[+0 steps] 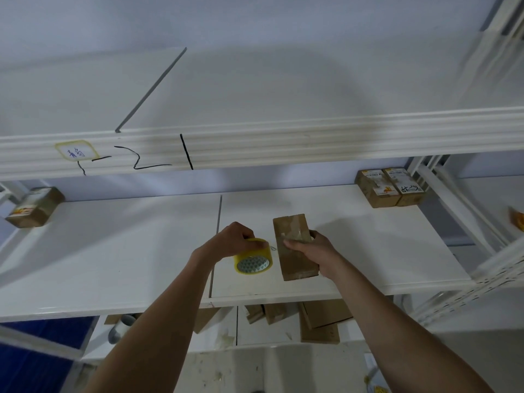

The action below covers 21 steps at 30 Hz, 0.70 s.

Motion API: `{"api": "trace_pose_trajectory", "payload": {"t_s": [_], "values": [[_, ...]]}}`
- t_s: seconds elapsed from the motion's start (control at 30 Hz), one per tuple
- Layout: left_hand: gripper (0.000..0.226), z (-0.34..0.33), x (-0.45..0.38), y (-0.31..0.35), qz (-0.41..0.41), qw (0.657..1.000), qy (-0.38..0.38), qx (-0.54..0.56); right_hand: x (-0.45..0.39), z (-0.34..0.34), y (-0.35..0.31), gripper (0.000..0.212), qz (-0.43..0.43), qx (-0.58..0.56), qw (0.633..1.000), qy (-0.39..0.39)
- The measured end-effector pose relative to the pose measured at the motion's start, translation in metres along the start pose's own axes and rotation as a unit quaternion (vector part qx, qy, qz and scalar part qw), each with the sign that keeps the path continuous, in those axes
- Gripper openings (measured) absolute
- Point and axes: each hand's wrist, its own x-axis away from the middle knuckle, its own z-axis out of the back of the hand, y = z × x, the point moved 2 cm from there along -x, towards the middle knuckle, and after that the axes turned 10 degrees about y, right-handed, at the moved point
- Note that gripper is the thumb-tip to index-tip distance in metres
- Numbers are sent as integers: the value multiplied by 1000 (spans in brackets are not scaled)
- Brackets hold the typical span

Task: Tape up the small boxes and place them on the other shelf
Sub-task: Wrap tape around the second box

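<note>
Taping in progress on the middle shelf [113, 251] of a white rack. Left hand [236, 238] curled over a yellow roll of tape [253, 260], fingers wrapped on its top edge, just left of a long brown box [295, 246] lying flat near the front edge. Right hand [307, 248] gripping the right side of this box, thumb laid across the top where a clear strip of tape seems already stuck; a thin strand seems to run from roll to box, hard to see. To do this step well: keep the box pressed flat on the shelf, pull the roll away low and straight along the flap seam, then rub the strip down with the thumb so no bubble or loose corner remains. Better to hold the strip taut before tearing, otherwise danger of it folding on itself. Two taped boxes [390, 187] far right on the same shelf, one more box [35, 207] far left.
</note>
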Motion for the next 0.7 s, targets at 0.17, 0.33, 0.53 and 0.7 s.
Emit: {"api": "trace_pose_trajectory", "payload": {"t_s": [0.17,0.33,0.53,0.7], "values": [[28,1,-2,1,1,1000,-2,-29,1,-1,2,85,-10,-12,1000,0],[42,-1,-2,-5,32,997,31,-64,2,0,1,91,-19,-8,1000,0],[43,-5,-4,-8,44,997,22,-63,-4,0,9,109,-22,-27,999,-16],[43,-4,-4,-4,45,997,21,-54,5,-2,6,60,-29,-81,994,-67]]}}
